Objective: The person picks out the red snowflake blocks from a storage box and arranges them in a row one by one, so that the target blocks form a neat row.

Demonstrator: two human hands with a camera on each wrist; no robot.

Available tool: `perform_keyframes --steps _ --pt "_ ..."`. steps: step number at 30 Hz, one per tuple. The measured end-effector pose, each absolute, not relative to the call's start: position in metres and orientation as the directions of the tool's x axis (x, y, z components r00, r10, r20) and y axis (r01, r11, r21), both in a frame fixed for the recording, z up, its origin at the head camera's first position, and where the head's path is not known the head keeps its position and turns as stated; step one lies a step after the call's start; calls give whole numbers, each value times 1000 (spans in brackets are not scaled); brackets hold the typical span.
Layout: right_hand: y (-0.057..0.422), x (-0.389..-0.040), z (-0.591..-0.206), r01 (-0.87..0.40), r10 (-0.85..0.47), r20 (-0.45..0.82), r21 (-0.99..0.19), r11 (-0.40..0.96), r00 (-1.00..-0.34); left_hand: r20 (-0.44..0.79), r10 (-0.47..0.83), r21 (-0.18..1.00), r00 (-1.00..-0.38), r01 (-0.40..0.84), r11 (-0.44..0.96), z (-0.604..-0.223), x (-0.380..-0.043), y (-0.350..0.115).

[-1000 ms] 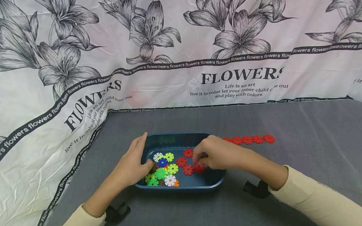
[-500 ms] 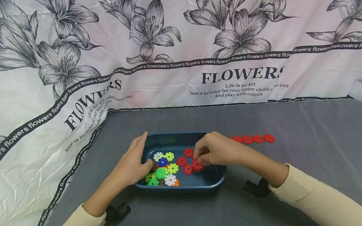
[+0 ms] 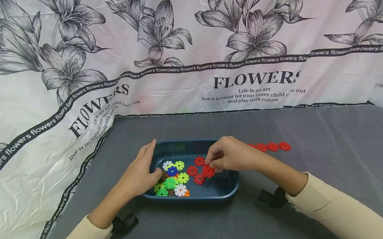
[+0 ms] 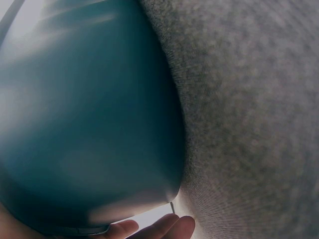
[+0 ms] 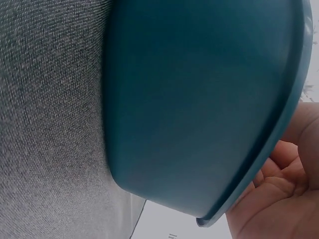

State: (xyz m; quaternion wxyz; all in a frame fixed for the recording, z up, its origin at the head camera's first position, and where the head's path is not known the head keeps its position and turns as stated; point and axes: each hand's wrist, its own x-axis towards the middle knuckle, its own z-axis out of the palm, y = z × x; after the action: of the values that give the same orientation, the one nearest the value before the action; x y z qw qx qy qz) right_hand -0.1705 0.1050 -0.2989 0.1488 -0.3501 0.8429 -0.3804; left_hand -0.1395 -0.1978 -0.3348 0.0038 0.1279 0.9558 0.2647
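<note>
A dark blue-teal rectangular tray stands on the grey cloth. My left hand grips its left wall, thumb inside and fingers outside. Over the tray's right part, my right hand pinches a red notched plastic disc between thumb and fingers. Several red discs lie beside it. Mixed discs, such as a green one, a blue one and a white one, fill the tray's left side. In the wrist views the tray's outer wall hides the discs.
Behind the right hand, a row of red discs lies on the grey cloth, its left end hidden by that hand. A white flower-printed curtain closes off the back and left side.
My right hand has risen slightly, lifting the pinched red disc a little and turning it more into view. It covers more of the red row's left end at now. The left hand stays put.
</note>
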Motion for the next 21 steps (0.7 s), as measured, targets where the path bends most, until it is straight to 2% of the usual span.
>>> perform_keyframes --steps 21 --pt "123 -173 -291 -406 -658 24 -804 435 -752 55 242 504 -969 236 831 -334 -139 -197"
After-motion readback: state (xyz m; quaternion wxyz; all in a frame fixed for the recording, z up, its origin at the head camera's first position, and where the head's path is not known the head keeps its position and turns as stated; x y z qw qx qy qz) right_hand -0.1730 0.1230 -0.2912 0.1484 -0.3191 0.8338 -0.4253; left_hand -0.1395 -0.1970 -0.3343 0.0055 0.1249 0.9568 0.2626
